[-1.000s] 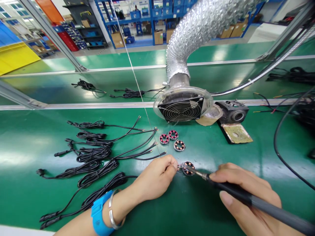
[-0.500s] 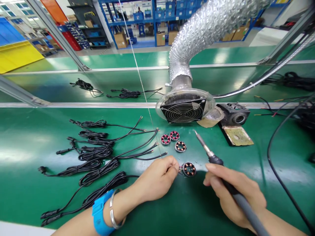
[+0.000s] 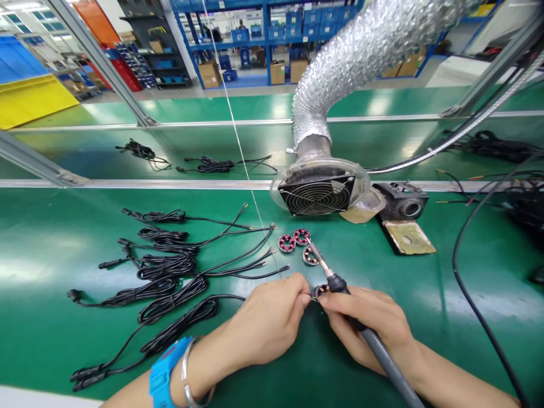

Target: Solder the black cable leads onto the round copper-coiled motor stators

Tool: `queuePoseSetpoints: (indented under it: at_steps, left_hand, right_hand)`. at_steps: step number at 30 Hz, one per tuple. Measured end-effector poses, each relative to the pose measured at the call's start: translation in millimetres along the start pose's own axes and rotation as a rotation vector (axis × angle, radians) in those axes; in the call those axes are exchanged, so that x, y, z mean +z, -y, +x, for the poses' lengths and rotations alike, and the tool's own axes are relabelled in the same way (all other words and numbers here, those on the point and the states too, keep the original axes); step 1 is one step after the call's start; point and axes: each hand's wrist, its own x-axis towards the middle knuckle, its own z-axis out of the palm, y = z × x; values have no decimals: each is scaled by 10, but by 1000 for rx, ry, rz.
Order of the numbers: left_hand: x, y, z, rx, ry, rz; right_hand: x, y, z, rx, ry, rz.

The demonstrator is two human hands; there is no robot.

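My left hand (image 3: 278, 311) is closed in a pinch on thin wires at the end of a black cable (image 3: 232, 297), which runs in under the hand from the left. Just right of those fingertips lies a small ring-shaped motor stator (image 3: 322, 290), partly covered by my right hand (image 3: 374, 323). That hand grips a soldering iron (image 3: 335, 281), its tip pointing up and left over the other stators. Its thumb and forefinger reach the near stator's wires; whether they pinch them I cannot tell. Beyond are two red-wound stators (image 3: 287, 243) and a copper-wound stator (image 3: 310, 256), partly behind the iron.
Coiled black cables (image 3: 168, 263) lie in rows on the left of the green bench. A fume extractor (image 3: 318, 190) hangs at the middle back. Behind it on the right stands a soldering iron holder (image 3: 402, 201) with a yellow sponge (image 3: 408, 237). A black cord (image 3: 461, 277) curves down the right.
My right hand has moved left with the soldering iron, bringing its fingers to the near stator beside my left hand. The iron now crosses in front of the copper-wound stator.
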Motion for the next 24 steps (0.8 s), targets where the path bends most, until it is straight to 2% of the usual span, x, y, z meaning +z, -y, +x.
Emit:
queuePoseSetpoints:
  at_steps: [4,11,17,21,24]
  left_hand:
    - [14,5,10,-19,0,-63]
    - [175,107,69,-160,35,-333]
    - [202,151,107,-196,62,-459]
    - [165,123,119,-237,131,-506]
    - [164,102,133,-255,136,-552]
  right_hand:
    - [11,14,-39,9,43,16]
    - [29,-4,-62,-105,51,-59]
    - [41,-11,-79,-48,82,-44]
    - [77,-18,-56,-47,36,-38]
    - [74,-8,-16,-8,19,1]
